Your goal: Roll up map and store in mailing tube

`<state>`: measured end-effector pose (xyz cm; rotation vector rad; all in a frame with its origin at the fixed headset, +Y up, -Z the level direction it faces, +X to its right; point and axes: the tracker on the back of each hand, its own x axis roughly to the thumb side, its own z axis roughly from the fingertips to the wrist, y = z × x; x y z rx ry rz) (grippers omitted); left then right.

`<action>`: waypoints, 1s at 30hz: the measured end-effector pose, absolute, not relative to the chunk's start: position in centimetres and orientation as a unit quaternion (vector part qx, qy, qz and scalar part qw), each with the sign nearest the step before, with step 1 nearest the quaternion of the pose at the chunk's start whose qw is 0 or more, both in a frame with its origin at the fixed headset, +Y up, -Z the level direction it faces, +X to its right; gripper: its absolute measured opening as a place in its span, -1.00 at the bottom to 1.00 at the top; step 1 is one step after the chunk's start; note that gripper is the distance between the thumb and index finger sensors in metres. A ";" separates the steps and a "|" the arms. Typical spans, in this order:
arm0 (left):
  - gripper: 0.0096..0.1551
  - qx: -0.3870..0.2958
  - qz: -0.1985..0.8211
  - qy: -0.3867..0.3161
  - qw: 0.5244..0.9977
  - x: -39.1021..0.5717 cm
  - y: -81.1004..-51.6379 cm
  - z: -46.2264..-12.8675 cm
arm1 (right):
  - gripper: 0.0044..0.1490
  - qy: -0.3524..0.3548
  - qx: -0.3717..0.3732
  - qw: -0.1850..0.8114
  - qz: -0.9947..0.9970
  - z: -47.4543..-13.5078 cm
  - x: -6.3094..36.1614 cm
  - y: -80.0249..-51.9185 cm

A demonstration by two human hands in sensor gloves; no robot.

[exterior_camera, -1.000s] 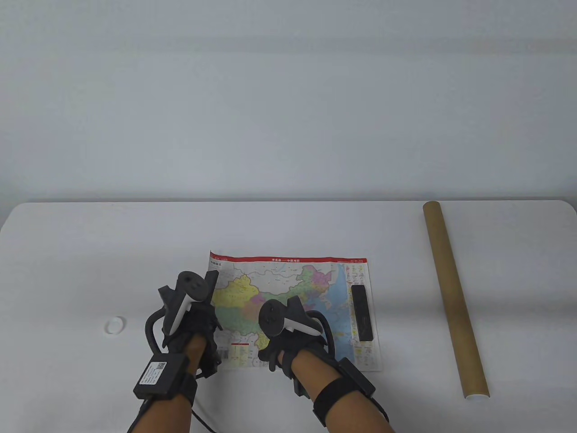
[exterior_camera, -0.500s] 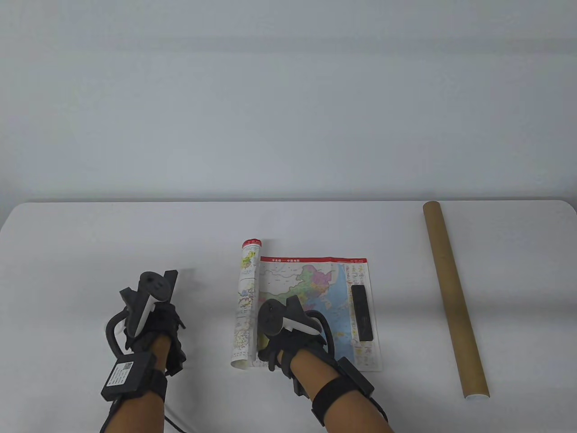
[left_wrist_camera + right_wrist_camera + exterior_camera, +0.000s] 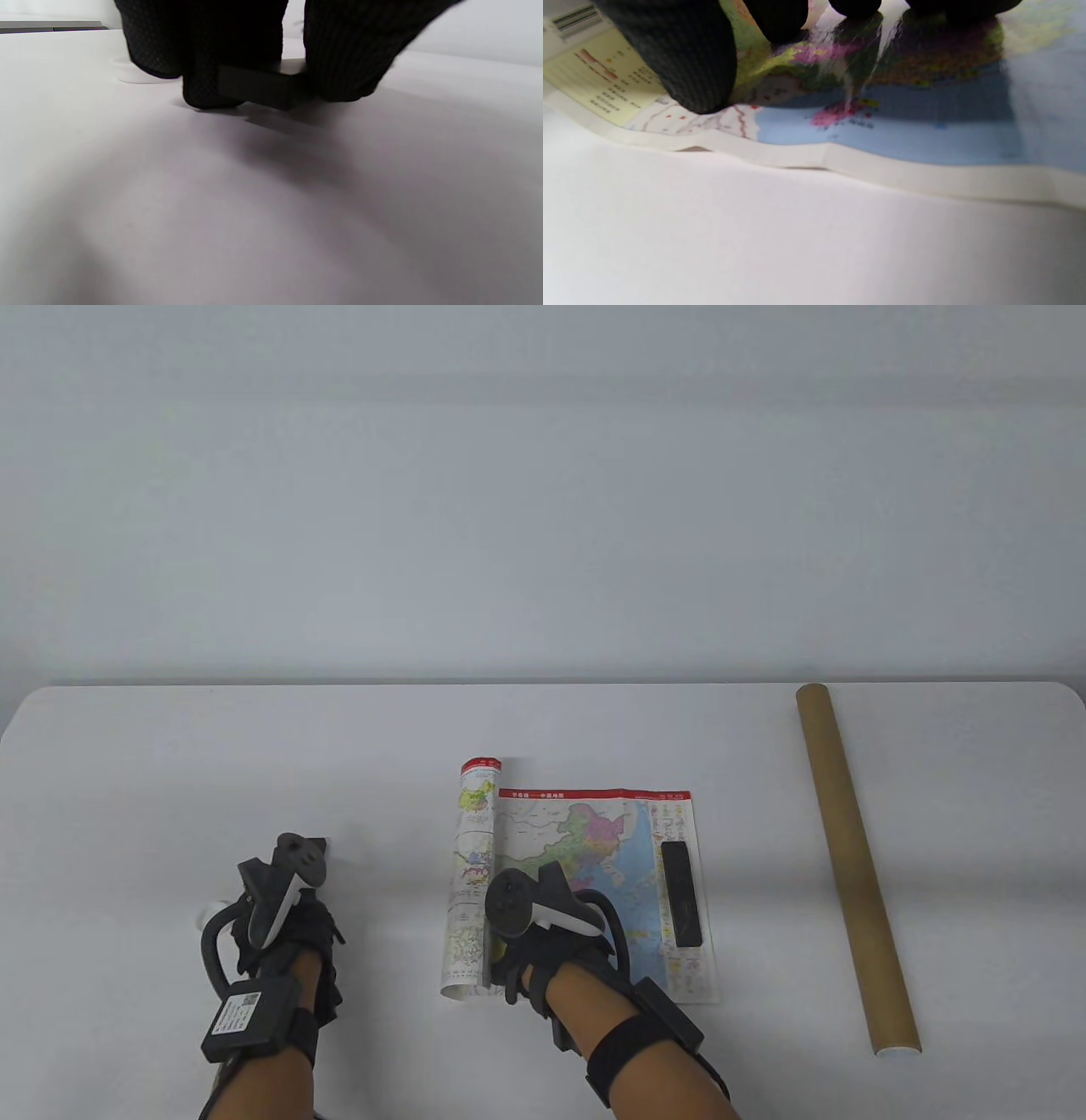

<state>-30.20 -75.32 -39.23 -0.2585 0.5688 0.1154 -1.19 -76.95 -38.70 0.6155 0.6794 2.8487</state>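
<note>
The colourful map [image 3: 594, 848] lies on the white table, with its left part curled into a loose roll [image 3: 472, 874]. My right hand [image 3: 519, 937] rests on the map's near edge, just right of the roll. In the right wrist view its fingertips [image 3: 687, 63] press on the printed sheet [image 3: 882, 127]. My left hand [image 3: 284, 920] is on the table to the left of the map. It pinches a black bar [image 3: 258, 87] low over the tabletop. The brown mailing tube [image 3: 853, 865] lies at the right, its white open end nearest me.
A second black bar [image 3: 681, 892] lies on the map's right strip. A white cap [image 3: 210, 913] sits by my left hand and also shows in the left wrist view [image 3: 135, 75]. The table's far edge [image 3: 543, 685] meets a plain wall.
My left hand lifted the black bar off the map's left edge and carried it left to the table. The freed left part of the map curled into a roll. My right hand stayed put.
</note>
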 end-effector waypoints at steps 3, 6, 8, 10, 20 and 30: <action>-0.31 -0.134 0.048 0.278 0.950 -30.1 -75.3 -39.3 | 0.00 0.226 0.205 0.074 0.949 -38.7 -1.2 -77.0; -0.31 -0.131 0.045 0.277 0.951 -30.1 -75.6 -39.2 | 0.00 0.226 0.206 0.075 0.949 -38.7 -1.2 -77.0; -0.31 -0.144 0.036 0.279 0.949 -30.0 -75.7 -39.1 | 0.00 0.226 0.206 0.075 0.949 -38.7 -1.2 -77.0; -0.30 -0.146 0.043 0.278 0.948 -30.0 -75.6 -39.0 | 0.00 0.226 0.206 0.075 0.949 -38.7 -1.2 -77.0; -0.36 -0.106 0.274 0.118 0.949 -25.3 -70.0 -39.6 | 0.00 0.228 0.205 0.077 0.949 -38.7 -1.1 -77.0; -0.39 -0.204 0.655 -0.013 0.728 -18.2 -71.9 -40.1 | 0.00 0.226 0.204 0.087 0.949 -38.8 -0.7 -77.1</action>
